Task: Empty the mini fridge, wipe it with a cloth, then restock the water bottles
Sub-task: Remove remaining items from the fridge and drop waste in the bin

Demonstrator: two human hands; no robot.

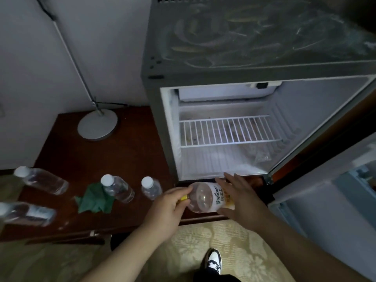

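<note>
The mini fridge (254, 70) stands open on a dark wooden cabinet (85, 157), its wire shelf (227, 131) bare. A clear plastic bag (262, 157) lies at the bottom right inside. My left hand (166, 210) grips the yellow-capped neck of a Tropicana juice bottle (205, 197), held sideways just below the fridge opening. My right hand (242, 198) has straight fingers against the bottle's labelled end. Several water bottles (118, 188) stand or lie on the cabinet to the left. A green cloth (93, 200) lies crumpled among them.
A floor lamp's round grey base (97, 124) sits at the cabinet's back, its pole leaning up along the wall. The fridge door (333, 180) hangs open at the right. A patterned carpet (234, 245) and my shoe (213, 261) show below.
</note>
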